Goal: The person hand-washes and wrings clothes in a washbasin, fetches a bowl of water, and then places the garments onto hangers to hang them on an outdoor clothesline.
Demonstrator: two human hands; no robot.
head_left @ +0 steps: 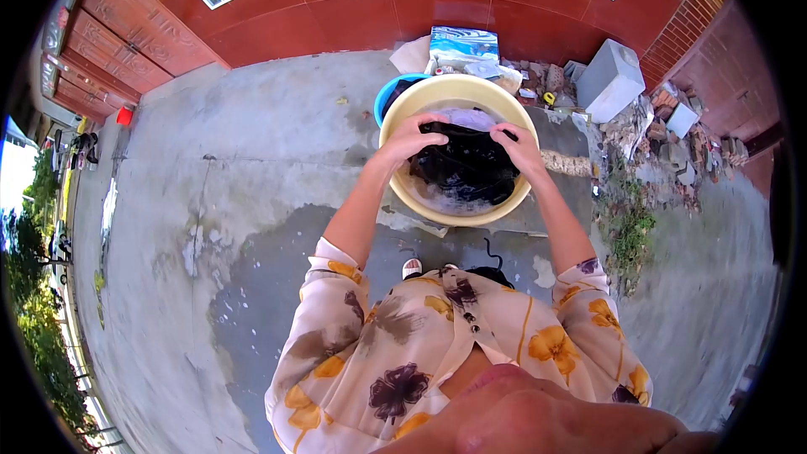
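A large cream basin [398,193] holds water, a dark wet cloth [462,164] and a pale lavender cloth [471,118] near its far side. At the basin's left, my left hand [412,138] has its fingers and thumb closed on the upper left edge of the dark cloth. My right hand [515,145] grips the same cloth at its upper right edge, fingers bent over it. The lower part of the dark cloth lies in the water between and below my hands.
Behind the basin are a blue tub [382,101] with dark fabric and a blue-and-white box [464,44]. A pale grey block [611,81] and rubble [672,151] lie at the right. A red bucket [124,116] stands far left on the concrete ground [277,143].
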